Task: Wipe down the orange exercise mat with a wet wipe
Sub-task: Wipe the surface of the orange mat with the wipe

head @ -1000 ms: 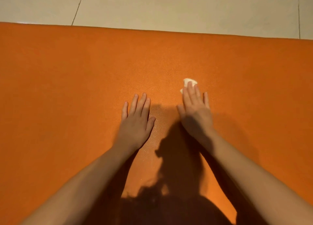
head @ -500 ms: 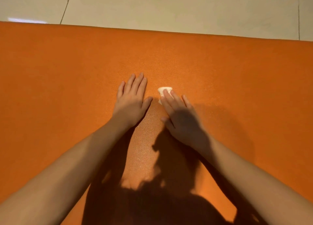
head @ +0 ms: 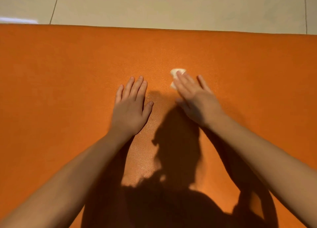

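Looking down through the head camera, I see the mat (head: pixel 68 83) filling nearly the whole view, its long axis running left to right across the frame and passing out of sight at both sides. Its far edge lies straight along the tiled floor (head: pixel 171 6), which shows as a pale strip at the top.

My left hand (head: pixel 131 107) lies flat on the mat, palm down, fingers together and pointing away from me, thumb spread to the right. It holds nothing; its grip is apart and simply pressed to the surface.

My right hand (head: pixel 197 100) is also palm down, angled so the fingers point away and slightly left. Under those fingers sits the wipe (head: pixel 176 73), a small crumpled white wad resting on the mat, roughly in the middle of the visible stretch and nearer the far edge than the near one. Part of it pokes out past the fingertips and a bit shows at the left of the index finger. The fingers lie flat over it, pressing it down rather than curling round it. This hand is blurred.

The two hands are near each other, not touching. A dark shadow (head: pixel 176 150) of head and arms falls on the mat between the forearms.
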Demonstrator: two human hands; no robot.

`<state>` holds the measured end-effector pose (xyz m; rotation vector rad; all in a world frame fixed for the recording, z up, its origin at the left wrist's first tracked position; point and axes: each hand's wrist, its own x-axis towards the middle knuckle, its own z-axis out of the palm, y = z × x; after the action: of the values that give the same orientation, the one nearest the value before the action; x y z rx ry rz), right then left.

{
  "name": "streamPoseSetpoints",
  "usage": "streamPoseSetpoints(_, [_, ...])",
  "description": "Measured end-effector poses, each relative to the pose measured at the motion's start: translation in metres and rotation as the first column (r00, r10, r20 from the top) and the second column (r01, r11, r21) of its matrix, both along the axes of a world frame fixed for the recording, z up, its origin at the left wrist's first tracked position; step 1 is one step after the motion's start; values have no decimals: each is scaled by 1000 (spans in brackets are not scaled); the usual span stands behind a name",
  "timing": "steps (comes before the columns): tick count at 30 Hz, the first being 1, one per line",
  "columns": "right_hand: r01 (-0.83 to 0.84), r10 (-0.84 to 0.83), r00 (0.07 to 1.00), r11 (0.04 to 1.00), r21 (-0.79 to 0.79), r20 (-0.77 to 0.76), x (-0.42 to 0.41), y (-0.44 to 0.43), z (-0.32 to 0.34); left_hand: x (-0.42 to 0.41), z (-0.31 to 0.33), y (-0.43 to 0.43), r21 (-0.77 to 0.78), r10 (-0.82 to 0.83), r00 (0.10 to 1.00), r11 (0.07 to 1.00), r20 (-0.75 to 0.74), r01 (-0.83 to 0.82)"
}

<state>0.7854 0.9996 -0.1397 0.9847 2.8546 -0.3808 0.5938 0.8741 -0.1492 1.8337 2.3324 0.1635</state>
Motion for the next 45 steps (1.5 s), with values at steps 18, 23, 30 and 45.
streamPoseSetpoints(18, [303, -299, 948, 953, -22, 107, -47, 43, 5, 1, 1, 1, 20, -2, 1000, 1000, -12, 2])
streamPoseSetpoints(23, [420, -421, 906, 907, 37, 45, -22, 67, 5, 0, 0, 0, 13, -4, 1000, 1000, -21, 4])
streamPoseSetpoints(30, [150, -149, 987, 989, 0, 60, -27, 66, 9, 0, 1, 0, 22, -9, 1000, 1000, -30, 10])
streamPoseSetpoints(45, [193, -192, 975, 981, 3, 111, -85, 95, 18, -1, 3, -2, 16, -15, 1000, 1000, 14, 14])
